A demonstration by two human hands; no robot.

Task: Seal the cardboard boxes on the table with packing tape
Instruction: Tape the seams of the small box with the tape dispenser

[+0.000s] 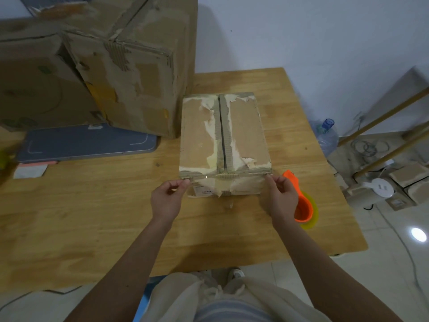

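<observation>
On the wooden table [92, 217], a small cardboard box [224, 138] sits with its flaps closed, so its contents are hidden. Clear tape [228, 177] stretches along its near top edge. Left hand [167, 198] and right hand [279, 197] each pinch one tape end. Beside the right hand lies an orange tape dispenser [301, 205]. Larger worn boxes [97, 63] stand behind, left.

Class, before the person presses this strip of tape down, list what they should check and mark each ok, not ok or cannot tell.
1. Left hand pinches the tape strip: ok.
2. Right hand pinches the other end: ok.
3. Strip lies along the near top edge of the small box: ok.
4. Top flaps meet at the seam: ok.
5. Seam already taped: not ok.
6. Tape dispenser beside the right hand: ok.
</observation>
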